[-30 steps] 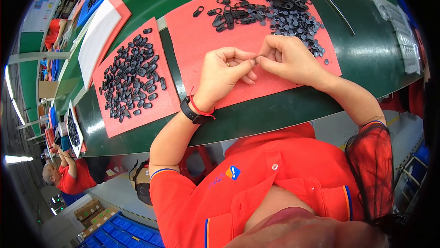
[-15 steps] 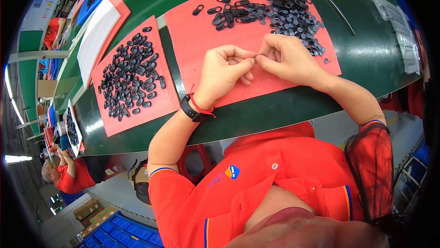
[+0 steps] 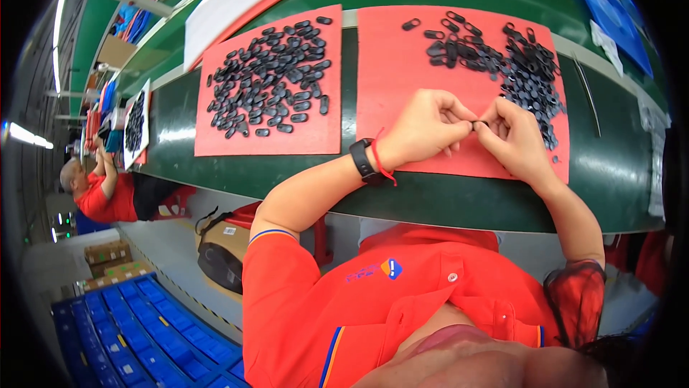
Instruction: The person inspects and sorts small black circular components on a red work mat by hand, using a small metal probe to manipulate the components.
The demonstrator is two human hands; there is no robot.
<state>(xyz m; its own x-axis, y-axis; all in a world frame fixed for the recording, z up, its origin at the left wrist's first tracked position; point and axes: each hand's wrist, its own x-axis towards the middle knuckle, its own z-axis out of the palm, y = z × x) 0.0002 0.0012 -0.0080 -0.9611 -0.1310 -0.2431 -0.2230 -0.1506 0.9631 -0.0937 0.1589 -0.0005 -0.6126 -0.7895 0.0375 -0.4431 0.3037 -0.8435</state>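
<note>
Over the right pink foam mat (image 3: pixel 402 50), my left hand (image 3: pixel 433 128) and my right hand (image 3: pixel 515 140) meet fingertip to fingertip. Both pinch a small black part (image 3: pixel 480 124) between thumb and forefinger; most of it is covered by the fingers. Just beyond my right hand lies a heap of small grey discs (image 3: pixel 535 94). Black oval pieces with a hole (image 3: pixel 459 49) lie loose at the far side of the same mat. On the left pink mat (image 3: pixel 212 140), many black oval pieces (image 3: pixel 269 86) are spread out.
Metal tweezers (image 3: pixel 587 94) lie right of the mats on the green table (image 3: pixel 287 183). White and pink foam sheets (image 3: pixel 233 0) stand at the far left. A blue tray (image 3: pixel 610 15) is at the far right. Another person in red (image 3: pixel 108 190) sits further left.
My view has turned left, so the mats and hands appear further right. The hands stay pinched together, and the black part between them now shows more clearly.
</note>
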